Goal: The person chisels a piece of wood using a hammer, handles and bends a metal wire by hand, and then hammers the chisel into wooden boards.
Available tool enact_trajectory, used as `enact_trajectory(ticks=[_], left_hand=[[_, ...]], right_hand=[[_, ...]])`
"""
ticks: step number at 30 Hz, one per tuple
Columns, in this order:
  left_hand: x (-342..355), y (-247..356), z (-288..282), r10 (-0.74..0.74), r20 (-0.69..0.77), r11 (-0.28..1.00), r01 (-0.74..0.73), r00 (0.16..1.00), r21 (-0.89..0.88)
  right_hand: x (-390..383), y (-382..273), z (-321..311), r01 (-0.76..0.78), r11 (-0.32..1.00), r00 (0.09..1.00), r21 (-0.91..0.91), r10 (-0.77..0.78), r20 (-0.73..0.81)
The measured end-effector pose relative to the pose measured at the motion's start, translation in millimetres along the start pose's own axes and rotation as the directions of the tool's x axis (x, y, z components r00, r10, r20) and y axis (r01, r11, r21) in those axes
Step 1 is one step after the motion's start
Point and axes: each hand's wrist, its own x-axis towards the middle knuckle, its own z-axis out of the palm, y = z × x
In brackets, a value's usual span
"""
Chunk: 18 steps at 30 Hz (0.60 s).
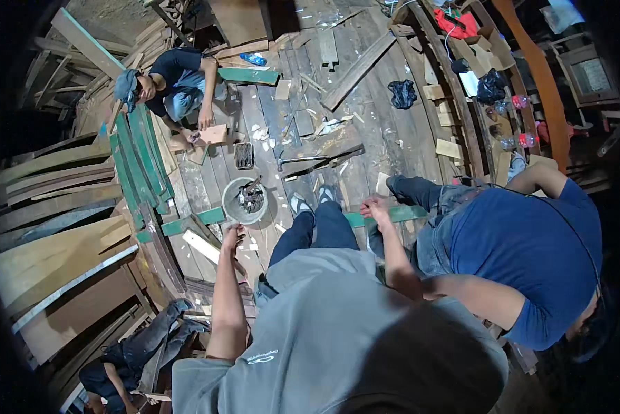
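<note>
My left hand point(233, 237) hangs just below the rim of a pale round bucket point(228, 207), its fingers curled in with nothing visible in them. Inside the bucket lie dark metal bits point(250, 199), too small to name. On the other side of my legs, my right hand point(375, 208) is held over a green-painted board point(405, 213). Its fingers are loosely bent and apart, with nothing seen in them. A hammer point(303, 160) rests on a wide plank point(331, 143) beyond my feet.
A person in a cap point(179, 86) crouches at far left, hands on a wood block point(213, 134). Close on my right squats a person in blue point(524, 255). Stacked boards point(61, 200) line the left. Dark bags point(402, 94) and bottles point(524, 140) lie at right.
</note>
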Motion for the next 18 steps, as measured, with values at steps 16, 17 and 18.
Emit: enact_trajectory(ticks=[16, 17, 18], left_hand=[[200.7, 79.6, 105.4, 0.413, 0.066, 0.909, -0.416, 0.908, 0.025], [227.5, 91.0, 125.9, 0.388, 0.136, 0.918, -0.395, 0.911, 0.026], [254.1, 97.0, 143.6, 0.449, 0.148, 0.881, -0.464, 0.881, 0.088]], right_hand=[[278.1, -7.3, 102.8, 0.285, 0.544, 0.929, -0.789, -0.359, 0.088], [303.7, -4.5, 113.5, 0.31, 0.501, 0.908, -0.808, -0.407, 0.095], [316.9, -5.8, 127.3, 0.361, 0.547, 0.905, -0.755, -0.402, 0.142]])
